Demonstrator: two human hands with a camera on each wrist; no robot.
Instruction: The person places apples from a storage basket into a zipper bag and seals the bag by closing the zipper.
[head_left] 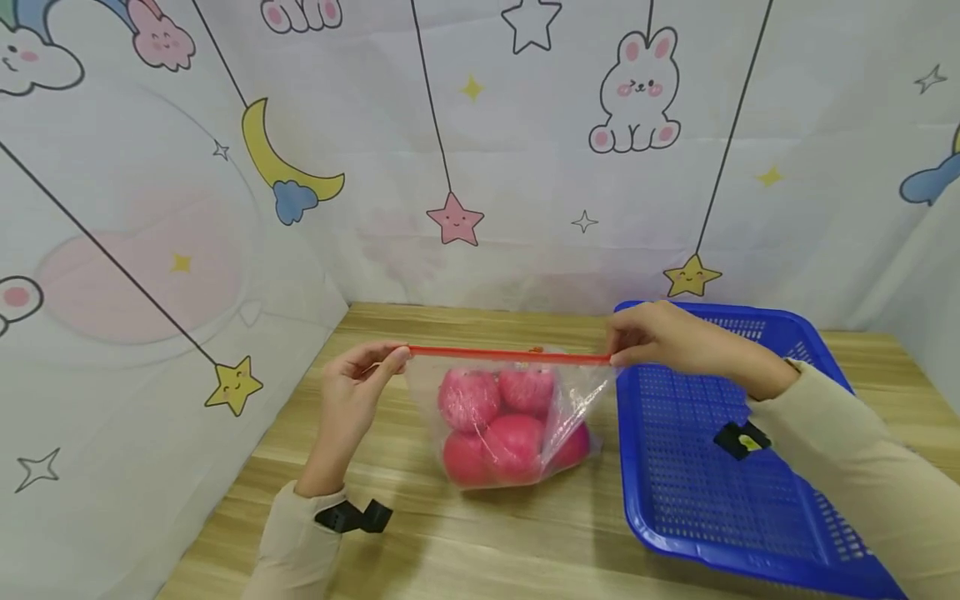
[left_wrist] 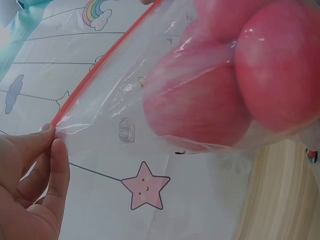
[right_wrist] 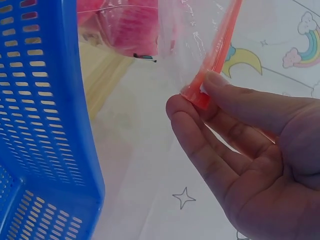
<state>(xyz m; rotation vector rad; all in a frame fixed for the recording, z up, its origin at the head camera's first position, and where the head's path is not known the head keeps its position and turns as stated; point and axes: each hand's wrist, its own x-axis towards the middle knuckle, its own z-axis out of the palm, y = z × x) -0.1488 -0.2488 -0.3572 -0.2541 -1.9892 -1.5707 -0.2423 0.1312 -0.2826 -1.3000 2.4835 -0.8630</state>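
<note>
A clear zip bag (head_left: 585,392) with a red zip strip (head_left: 510,356) stands on the wooden table, its top edge stretched straight between both hands. Several red apples (head_left: 513,446) fill its lower part. My left hand (head_left: 358,387) pinches the strip's left end between thumb and fingers; the left wrist view shows that left hand (left_wrist: 35,175) at the bag's corner. At the other end, my right hand (head_left: 656,337) pinches the strip's right end. In the right wrist view the right hand's thumb and index finger grip the red end (right_wrist: 200,97).
A blue plastic basket (head_left: 633,467) with slotted walls stands right of the bag, under the right forearm. Behind the wooden table (head_left: 420,542) hangs a white cloth (head_left: 525,275) with cartoon prints, which continues along the left side. Black wrist cameras sit on both sleeves.
</note>
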